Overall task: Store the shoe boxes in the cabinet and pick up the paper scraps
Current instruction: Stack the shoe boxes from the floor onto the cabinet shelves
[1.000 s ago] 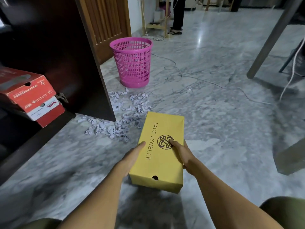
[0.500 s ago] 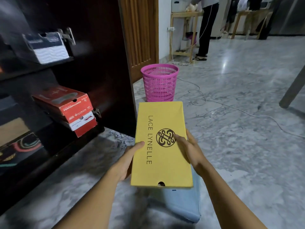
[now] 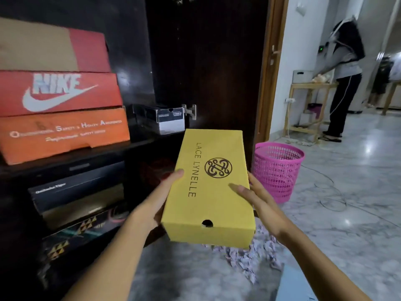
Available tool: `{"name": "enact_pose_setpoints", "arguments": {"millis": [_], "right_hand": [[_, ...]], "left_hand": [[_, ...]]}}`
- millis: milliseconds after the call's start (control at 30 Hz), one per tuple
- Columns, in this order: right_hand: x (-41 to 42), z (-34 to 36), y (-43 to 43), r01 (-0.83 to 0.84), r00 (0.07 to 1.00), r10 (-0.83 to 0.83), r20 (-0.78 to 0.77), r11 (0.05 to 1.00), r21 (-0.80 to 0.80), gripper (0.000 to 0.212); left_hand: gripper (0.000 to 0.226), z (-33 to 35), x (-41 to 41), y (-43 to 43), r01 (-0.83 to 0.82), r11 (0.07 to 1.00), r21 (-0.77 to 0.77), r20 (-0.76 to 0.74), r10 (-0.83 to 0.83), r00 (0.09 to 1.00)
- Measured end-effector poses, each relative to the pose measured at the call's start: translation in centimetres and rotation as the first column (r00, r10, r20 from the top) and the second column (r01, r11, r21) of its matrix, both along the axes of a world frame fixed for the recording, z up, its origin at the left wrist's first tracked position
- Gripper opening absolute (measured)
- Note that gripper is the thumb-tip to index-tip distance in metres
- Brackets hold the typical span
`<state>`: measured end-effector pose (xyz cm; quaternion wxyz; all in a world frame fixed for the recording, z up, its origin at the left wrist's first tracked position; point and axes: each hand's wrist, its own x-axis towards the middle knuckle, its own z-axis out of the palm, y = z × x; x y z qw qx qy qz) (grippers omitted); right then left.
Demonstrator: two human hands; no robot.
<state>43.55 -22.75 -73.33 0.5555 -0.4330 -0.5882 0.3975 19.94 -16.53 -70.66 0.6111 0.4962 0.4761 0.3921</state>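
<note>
The left hand [image 3: 160, 198] and right hand [image 3: 258, 203] grip the yellow shoe box [image 3: 212, 185] by its long sides, thumbs on the lid, holding it level just before the cabinet [image 3: 104, 155], likely for shelving endwise.

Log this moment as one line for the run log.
left hand: holds yellow box | right hand: holds yellow box | box: in air facing cabinet, not shelved | scraps: on floor
</note>
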Motion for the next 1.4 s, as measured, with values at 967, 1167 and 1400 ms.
{"name": "enact_pose_setpoints", "arguments": {"millis": [967, 1167, 1400], "right_hand": [[-7.4, 18.3, 27.6, 0.186, 0.981, -0.189, 0.032, 0.979, 0.088, 0.049], [-8.6, 18.4, 34.4, 0.359, 0.927, -0.364, 0.090, 0.931, 0.060, 0.074], [-11.2, 16.9, 39.5, 0.363, 0.877, -0.392, 0.279, 0.920, 0.149, 0.063]], "left_hand": [[0.046, 18.8, -4.6, 24.2, -0.304, 0.950, 0.073, 0.263, 0.276, 0.925], [0.098, 16.0, -5.4, 28.5, -0.148, 0.884, 0.444, 0.003, 0.164, 0.987], [0.088, 16.4, -6.5, 33.6, -0.143, 0.831, 0.538, -0.279, 0.336, 0.900]]}}
